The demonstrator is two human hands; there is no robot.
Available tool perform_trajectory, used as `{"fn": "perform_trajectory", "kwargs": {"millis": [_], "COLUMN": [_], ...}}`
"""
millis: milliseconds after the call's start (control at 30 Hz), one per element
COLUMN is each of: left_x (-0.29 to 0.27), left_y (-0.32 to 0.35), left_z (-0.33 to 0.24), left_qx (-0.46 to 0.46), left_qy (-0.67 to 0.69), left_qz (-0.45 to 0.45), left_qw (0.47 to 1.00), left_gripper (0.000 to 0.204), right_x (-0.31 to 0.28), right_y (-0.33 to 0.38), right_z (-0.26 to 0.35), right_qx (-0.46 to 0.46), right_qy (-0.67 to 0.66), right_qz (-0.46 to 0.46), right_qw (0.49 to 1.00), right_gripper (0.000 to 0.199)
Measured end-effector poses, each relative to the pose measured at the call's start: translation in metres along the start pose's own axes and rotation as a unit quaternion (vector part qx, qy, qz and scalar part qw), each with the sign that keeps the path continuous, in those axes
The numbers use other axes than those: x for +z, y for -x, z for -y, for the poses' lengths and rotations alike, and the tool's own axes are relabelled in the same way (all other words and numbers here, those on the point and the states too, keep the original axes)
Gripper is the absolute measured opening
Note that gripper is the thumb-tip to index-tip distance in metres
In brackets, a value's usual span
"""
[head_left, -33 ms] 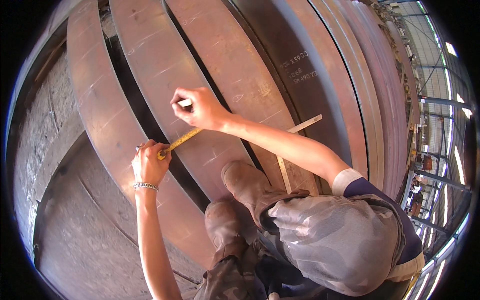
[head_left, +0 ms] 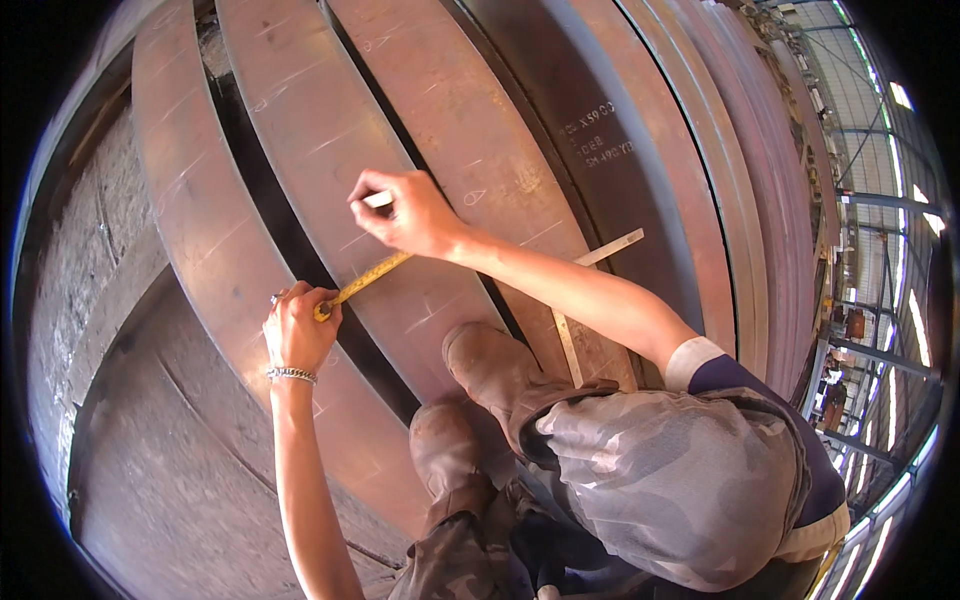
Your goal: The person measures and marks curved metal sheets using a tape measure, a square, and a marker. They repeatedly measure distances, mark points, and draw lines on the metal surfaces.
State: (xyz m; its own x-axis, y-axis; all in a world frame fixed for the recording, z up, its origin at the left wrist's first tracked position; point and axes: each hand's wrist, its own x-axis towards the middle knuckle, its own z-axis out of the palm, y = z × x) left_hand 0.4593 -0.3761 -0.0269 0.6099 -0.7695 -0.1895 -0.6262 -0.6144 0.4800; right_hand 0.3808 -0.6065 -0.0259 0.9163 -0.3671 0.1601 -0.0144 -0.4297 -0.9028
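Observation:
My left hand [head_left: 300, 325] is closed on one end of a yellow tape measure [head_left: 372, 274], above the dark gap between two steel plates. The extended blade slants up to the right across the second steel plate [head_left: 345, 170], and its far end is hidden behind my right wrist. My right hand [head_left: 410, 212], fingers curled in a pinch, grips a short white chalk stick [head_left: 379, 199] over the same plate. Faint white chalk lines mark the plates. An L-shaped metal square [head_left: 568, 345] lies to the right, partly covered by my right forearm.
My brown boots [head_left: 490, 365] stand on the plates. More long steel plates [head_left: 650, 130] lie side by side to the right, one bearing white stencilled markings. Dark narrow gaps run between them. At the left is a grey rough floor [head_left: 150, 440]. Steel building framing [head_left: 890, 350] stands far right.
My right hand has shifted slightly to the right with the chalk stick. The left hand and tape measure look about the same.

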Motion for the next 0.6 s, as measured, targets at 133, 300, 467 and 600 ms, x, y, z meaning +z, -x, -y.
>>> {"fn": "perform_trajectory", "kwargs": {"millis": [133, 300, 467, 600], "left_x": [-0.002, -0.004, -0.003, -0.006], "left_y": [-0.004, -0.019, -0.032, -0.032], "left_z": [-0.005, -0.002, 0.005, 0.007], "left_qx": [0.003, 0.033, 0.04, 0.028], "left_qy": [-0.003, -0.013, -0.019, -0.013], "left_qz": [-0.017, -0.054, -0.052, -0.041], "left_qw": [1.0, 0.998, 0.998, 0.999], "left_gripper": [0.016, 0.018, 0.019, 0.019], "right_x": [-0.043, -0.079, -0.091, -0.089], "right_y": [0.003, 0.006, 0.01, 0.012], "right_z": [-0.008, -0.025, -0.033, -0.034], "right_qx": [0.102, 0.166, 0.181, 0.19], "right_qy": [-0.049, -0.072, -0.071, -0.074], "right_qz": [-0.069, -0.121, -0.127, -0.116], "right_qw": [0.991, 0.976, 0.973, 0.972], "right_gripper": [0.008, 0.008, 0.008, 0.008]}}
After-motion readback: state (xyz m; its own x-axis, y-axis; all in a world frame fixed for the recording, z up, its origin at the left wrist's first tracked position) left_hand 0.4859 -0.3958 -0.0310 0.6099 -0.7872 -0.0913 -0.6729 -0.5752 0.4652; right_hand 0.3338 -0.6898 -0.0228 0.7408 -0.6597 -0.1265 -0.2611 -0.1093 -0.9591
